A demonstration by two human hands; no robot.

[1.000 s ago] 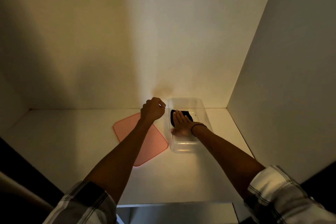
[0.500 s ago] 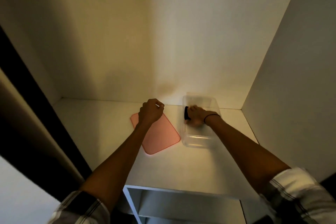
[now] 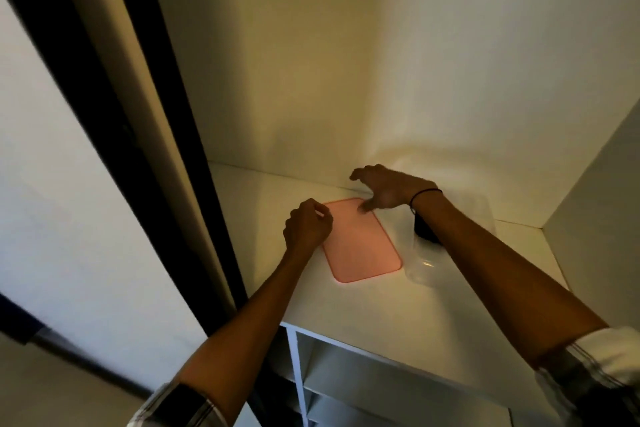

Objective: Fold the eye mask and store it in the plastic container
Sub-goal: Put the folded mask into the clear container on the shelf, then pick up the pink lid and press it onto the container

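Note:
The clear plastic container (image 3: 420, 272) stands on the white shelf (image 3: 381, 315), right of its pink lid (image 3: 360, 243), which lies flat. The black eye mask (image 3: 423, 229) sits inside the container, partly hidden by my right forearm. My right hand (image 3: 384, 189) hovers with fingers spread over the far end of the pink lid, its fingertips close to or touching it. My left hand (image 3: 306, 227) is curled into a loose fist at the lid's left edge, holding nothing that I can see.
The shelf sits in a white alcove with a back wall and a right side wall (image 3: 595, 218). A dark door frame (image 3: 114, 121) runs down the left. Open compartments (image 3: 346, 385) lie below the shelf's front edge.
My right hand has left the mask in the container and swung left over the pink lid, fingers now spread. The view has turned left. My left fist stays by the lid.

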